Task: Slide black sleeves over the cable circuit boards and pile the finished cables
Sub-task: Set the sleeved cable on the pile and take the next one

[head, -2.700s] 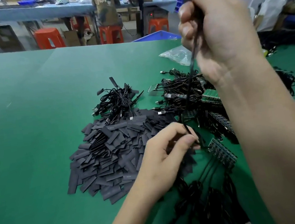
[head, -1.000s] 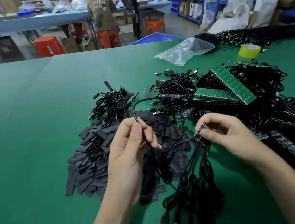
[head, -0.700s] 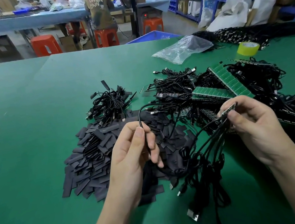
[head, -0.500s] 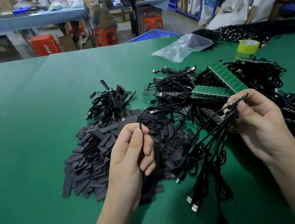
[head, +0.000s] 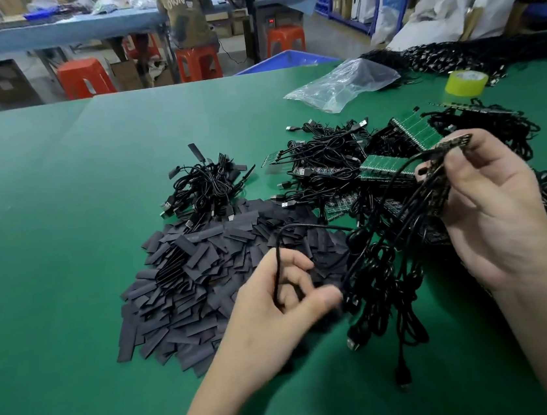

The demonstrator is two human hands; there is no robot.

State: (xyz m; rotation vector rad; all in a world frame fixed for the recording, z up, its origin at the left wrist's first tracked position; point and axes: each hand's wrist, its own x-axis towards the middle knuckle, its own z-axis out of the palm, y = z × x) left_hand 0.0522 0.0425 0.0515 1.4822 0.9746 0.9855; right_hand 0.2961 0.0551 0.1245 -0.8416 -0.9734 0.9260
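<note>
Right hand (head: 494,213) grips boards (head: 454,145), long axis running up-right past its fingertips; left hand (head: 271,320), pinching a cable (head: 276,265), is nearer the sleeves (head: 185,279), just left of its fingers.

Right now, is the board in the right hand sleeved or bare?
Bare: the board pinched by the right hand shows speckled components along its uncovered length.
</note>
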